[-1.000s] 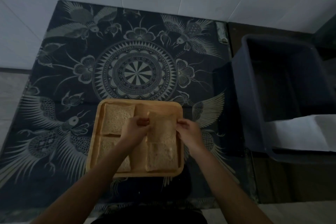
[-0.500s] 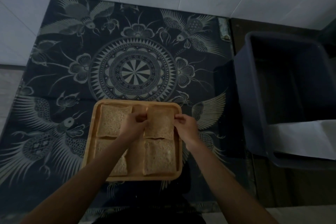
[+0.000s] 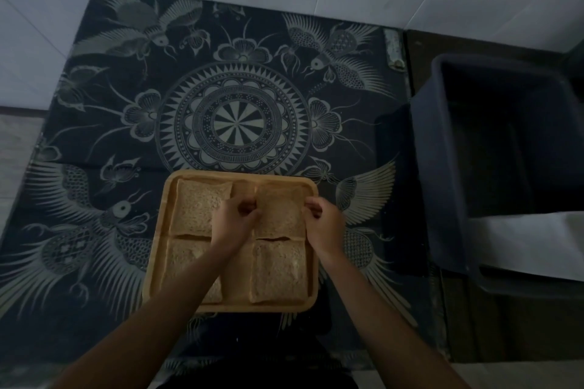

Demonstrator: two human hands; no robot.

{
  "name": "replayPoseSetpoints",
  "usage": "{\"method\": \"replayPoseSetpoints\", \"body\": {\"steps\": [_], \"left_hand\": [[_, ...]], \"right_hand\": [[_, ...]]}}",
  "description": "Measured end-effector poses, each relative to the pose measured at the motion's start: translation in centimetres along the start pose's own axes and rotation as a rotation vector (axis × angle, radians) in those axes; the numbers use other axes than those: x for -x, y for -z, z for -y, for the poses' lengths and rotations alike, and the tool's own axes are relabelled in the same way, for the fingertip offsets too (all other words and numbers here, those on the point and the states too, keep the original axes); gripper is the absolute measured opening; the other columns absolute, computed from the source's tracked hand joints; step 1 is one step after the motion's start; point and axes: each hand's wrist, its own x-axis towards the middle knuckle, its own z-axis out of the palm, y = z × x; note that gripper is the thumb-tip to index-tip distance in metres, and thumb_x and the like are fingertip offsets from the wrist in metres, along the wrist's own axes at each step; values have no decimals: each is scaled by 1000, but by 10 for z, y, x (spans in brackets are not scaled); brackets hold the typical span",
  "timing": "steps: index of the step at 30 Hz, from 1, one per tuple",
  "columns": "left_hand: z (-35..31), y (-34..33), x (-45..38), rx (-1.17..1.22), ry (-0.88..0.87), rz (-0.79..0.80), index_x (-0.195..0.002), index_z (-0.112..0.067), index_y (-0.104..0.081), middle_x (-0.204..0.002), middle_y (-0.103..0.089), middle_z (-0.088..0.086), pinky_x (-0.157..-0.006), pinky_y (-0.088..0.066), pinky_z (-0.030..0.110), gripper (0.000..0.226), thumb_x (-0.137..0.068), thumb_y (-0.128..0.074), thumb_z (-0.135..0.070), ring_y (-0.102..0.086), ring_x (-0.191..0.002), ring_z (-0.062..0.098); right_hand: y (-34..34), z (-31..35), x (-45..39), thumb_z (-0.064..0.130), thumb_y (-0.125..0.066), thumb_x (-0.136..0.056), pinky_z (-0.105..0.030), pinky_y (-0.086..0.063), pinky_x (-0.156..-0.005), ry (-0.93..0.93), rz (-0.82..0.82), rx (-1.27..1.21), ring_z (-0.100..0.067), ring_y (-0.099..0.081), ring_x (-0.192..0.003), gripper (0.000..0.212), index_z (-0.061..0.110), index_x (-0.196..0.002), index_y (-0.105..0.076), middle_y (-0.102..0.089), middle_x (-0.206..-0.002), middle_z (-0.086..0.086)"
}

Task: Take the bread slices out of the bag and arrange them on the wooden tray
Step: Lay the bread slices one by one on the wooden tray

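Observation:
A square wooden tray lies on a dark patterned cloth in front of me. Several bread slices fill it, one per corner. The far-right slice lies flat between my hands. My left hand pinches its left edge and my right hand pinches its right edge. The far-left slice and the near-right slice lie free. My left forearm covers much of the near-left slice. No bread bag is in view.
The patterned cloth covers the table out to a white tiled wall. A dark plastic bin stands to the right of the tray. A white sheet lies across the bin's near end.
The slice between my hands has gone from tilted above the near-right slice to lying flat in the far-right corner. Both hands moved away from me with it.

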Motion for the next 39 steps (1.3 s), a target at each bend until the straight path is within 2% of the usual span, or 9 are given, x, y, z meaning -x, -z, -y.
{"method": "replayPoseSetpoints", "body": {"steps": [5,10,13,17,23,27,29,34,39], "left_hand": [[1,0,4,-29,-56,-23,-115,-13,-75,-103,-78,2,-83,-47,18,27,-87,-74,-14,-67,-90,8],[1,6,15,-59,-60,43,-126,-13,-68,-109,-75,2,-95,-53,36,35,-91,-69,-19,-65,-92,7],[10,11,32,-87,-26,80,-129,-14,-64,-109,-72,0,-85,-55,32,41,-90,-69,-26,-67,-92,10],[28,12,62,-87,41,121,-127,-19,-65,-103,-69,-10,-69,-46,16,40,-90,-68,-32,-63,-84,-3],[35,4,86,-8,37,162,-115,-32,-70,-91,-71,-21,-68,-46,9,26,-89,-69,-28,-65,-83,-10],[35,4,80,-4,60,145,-115,-26,-72,-96,-75,-13,-79,-54,26,25,-90,-68,-27,-70,-92,6],[34,3,73,-40,54,112,-116,-20,-72,-98,-76,-5,-76,-51,27,26,-91,-67,-28,-70,-92,12],[17,-1,52,-81,8,54,-122,-12,-71,-95,-75,-2,-61,-42,16,31,-96,-61,-27,-55,-69,-5],[16,-4,41,-71,21,36,-119,-14,-74,-86,-70,-9,-60,-42,16,29,-95,-63,-26,-52,-67,-10]], "right_hand": [[0,0,4,8,-69,-95,-30,-57,-92,7,-6,-24,-14,-70,-100,23,6,-117,-74,-77,-111,-6],[7,-5,18,13,-67,-97,-26,-55,-91,-26,14,-66,-13,-69,-103,23,7,-119,-71,-74,-113,-3],[12,-15,37,15,-66,-98,-22,-54,-87,-76,31,-69,-8,-66,-98,21,10,-118,-69,-72,-108,1],[13,-29,69,18,-67,-96,-9,-47,-73,-168,91,-60,4,-63,-88,23,14,-119,-69,-70,-101,6],[7,-32,94,18,-68,-95,-22,-53,-83,-175,103,-32,-8,-67,-98,19,16,-113,-73,-72,-103,7],[7,-28,92,21,-68,-95,-19,-49,-79,-186,89,-36,-9,-67,-98,20,16,-114,-72,-70,-101,7],[6,-24,88,23,-68,-95,-20,-50,-81,-170,53,-52,-10,-66,-97,24,14,-118,-70,-70,-104,4],[3,-9,68,25,-64,-99,-14,-46,-75,-185,41,-88,-6,-63,-91,30,12,-126,-68,-72,-109,0],[2,-7,55,24,-67,-98,-22,-51,-82,-198,25,-63,-10,-67,-96,29,12,-123,-72,-75,-112,-2]]}}
